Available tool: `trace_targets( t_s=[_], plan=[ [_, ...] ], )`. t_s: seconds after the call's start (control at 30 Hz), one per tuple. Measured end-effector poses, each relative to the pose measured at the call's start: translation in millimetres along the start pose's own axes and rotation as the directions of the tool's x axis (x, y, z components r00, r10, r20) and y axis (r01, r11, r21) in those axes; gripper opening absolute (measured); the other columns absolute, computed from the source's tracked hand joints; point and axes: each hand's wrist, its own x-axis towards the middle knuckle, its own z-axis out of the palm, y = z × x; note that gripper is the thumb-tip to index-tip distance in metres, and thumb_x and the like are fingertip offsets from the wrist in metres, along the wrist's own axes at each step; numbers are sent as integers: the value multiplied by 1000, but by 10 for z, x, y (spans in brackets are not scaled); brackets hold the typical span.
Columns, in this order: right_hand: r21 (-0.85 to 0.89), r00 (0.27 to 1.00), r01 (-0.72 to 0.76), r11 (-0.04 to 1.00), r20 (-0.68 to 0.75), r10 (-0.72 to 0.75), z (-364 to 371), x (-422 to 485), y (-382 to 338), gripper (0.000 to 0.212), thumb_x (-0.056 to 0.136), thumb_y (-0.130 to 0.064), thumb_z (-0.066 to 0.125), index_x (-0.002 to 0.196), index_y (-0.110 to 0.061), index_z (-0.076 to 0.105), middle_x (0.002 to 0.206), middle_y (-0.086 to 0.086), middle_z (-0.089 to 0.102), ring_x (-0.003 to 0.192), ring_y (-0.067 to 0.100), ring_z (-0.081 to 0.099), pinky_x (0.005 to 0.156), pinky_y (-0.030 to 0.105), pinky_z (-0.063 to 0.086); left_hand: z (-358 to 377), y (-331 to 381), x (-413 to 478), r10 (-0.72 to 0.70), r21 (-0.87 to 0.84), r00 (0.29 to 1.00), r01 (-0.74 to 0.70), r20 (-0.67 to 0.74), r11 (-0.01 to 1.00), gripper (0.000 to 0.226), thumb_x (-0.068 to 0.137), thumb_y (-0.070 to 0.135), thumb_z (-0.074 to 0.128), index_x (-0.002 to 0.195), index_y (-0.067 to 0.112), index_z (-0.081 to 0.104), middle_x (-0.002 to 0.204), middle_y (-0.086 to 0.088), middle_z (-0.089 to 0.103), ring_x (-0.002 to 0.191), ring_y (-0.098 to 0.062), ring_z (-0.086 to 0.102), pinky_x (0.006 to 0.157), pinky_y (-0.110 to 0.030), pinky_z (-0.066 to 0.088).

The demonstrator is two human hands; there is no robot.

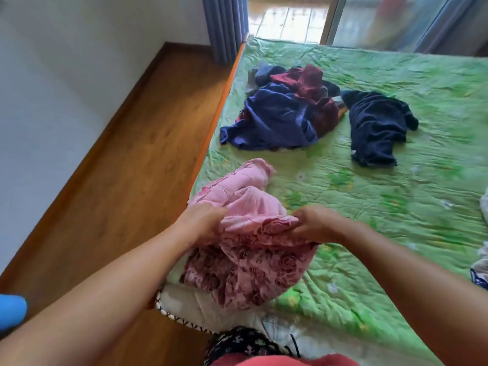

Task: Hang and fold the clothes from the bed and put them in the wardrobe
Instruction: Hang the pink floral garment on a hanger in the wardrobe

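A pink garment (253, 204) with a dark rose pattern lies bunched at the near left corner of the bed (396, 207), which has a green cover. My left hand (203, 220) grips its left edge. My right hand (314, 223) grips its right edge, so the cloth bunches between them. Farther back lies a heap of blue and maroon clothes (285, 112). A dark navy garment (375, 125) lies by itself to the right of the heap.
Wooden floor (126, 159) runs along the bed's left side up to a white wall. Grey-blue curtains (224, 25) and a glass door stand beyond the bed. White cloth (483, 270) shows at the right edge. A blue object (12, 310) sits low left.
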Motion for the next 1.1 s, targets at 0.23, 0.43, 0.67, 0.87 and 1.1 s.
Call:
trace_targets(
  t_s=[0.23, 0.43, 0.67, 0.87, 1.1],
  plan=[
    [-48, 956, 11, 999, -294, -25, -997, -712, -151, 39, 78, -52, 69, 79, -14, 60, 72, 0, 62, 73, 26, 62, 69, 37, 55, -1454, 29, -201, -68, 14, 958, 75, -278, 997, 24, 85, 42, 51, 77, 25, 37, 86, -13, 68, 79, -41, 64, 57, -32, 36],
    [-209, 869, -45, 977, -491, -65, -1933, -1407, -236, 35, 79, -53, 74, 81, -22, 59, 75, -2, 60, 75, 24, 61, 67, 34, 51, -2720, 174, -383, -38, -9, 888, 39, -458, 999, 28, 85, 41, 60, 73, 17, 50, 69, -3, 61, 70, -37, 58, 57, -31, 37],
    [-398, 758, -254, 882, -648, -74, -2556, -1941, -209, 59, 80, -77, 53, 103, -23, 59, 102, 0, 66, 91, 23, 66, 71, 33, 53, -3428, 313, -432, 19, -12, 849, -29, -528, 1000, 39, 70, 59, 52, 68, 20, 57, 66, 5, 63, 63, -22, 57, 58, -25, 40],
    [-354, 694, -274, 894, -716, -71, -2584, -2100, 31, 29, 91, -61, 58, 91, -33, 48, 84, -6, 60, 70, 12, 55, 59, 29, 42, -3493, 605, -368, 21, -310, 930, -143, -366, 940, 30, 64, 54, 63, 80, 30, 70, 78, 9, 69, 73, -9, 65, 70, -30, 54],
    [-367, 624, -253, 895, -769, -139, -2562, -2165, 136, 11, 94, -27, 62, 103, -33, 61, 103, -9, 53, 102, 17, 52, 82, 34, 43, -3281, 942, -333, 169, -567, 980, -198, -104, 800, 21, 85, 32, 75, 105, 31, 70, 98, 6, 76, 89, -13, 74, 75, -31, 60]
  ],
)
